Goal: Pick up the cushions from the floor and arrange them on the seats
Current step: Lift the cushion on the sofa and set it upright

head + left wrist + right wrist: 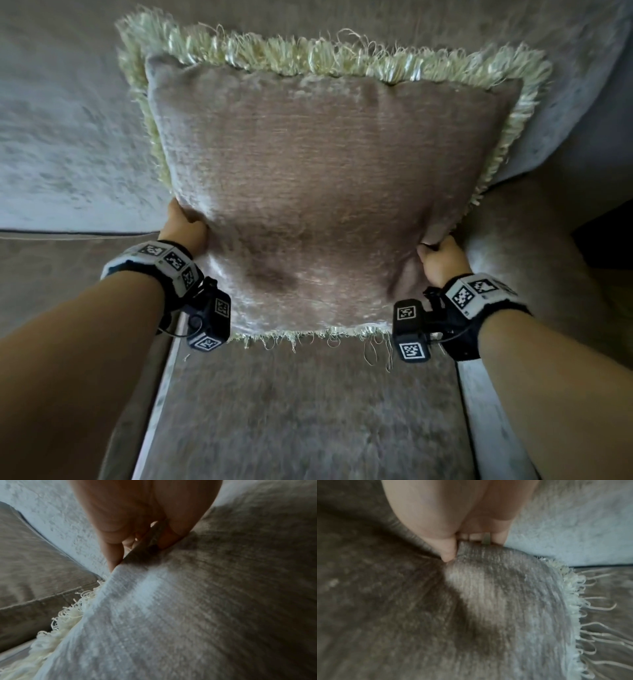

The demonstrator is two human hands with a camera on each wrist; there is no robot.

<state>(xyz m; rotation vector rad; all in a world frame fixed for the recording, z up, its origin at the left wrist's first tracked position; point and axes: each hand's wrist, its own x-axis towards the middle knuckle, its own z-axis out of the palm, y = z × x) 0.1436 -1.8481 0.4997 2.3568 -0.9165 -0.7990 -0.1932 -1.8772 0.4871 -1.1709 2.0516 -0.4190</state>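
A square taupe velvet cushion [325, 192] with a cream fringe fills the middle of the head view, held up in front of the sofa's backrest [68, 137]. My left hand [183, 226] grips its left edge, thumb on the front, fingers behind. My right hand [440, 255] pinches its right edge the same way. The left wrist view shows the left hand [137, 534] clamping a fold of the cushion [205, 615]. In the right wrist view the right hand [453, 539] pinches the cushion [488, 601] fabric by its fringe. The seat [301, 411] lies just below the cushion's lower fringe.
The sofa is covered in the same grey-brown velvet. A neighbouring seat cushion [68, 291] lies to the left and an armrest [534, 257] rises at the right. A dark gap [603, 246] shows beyond the armrest.
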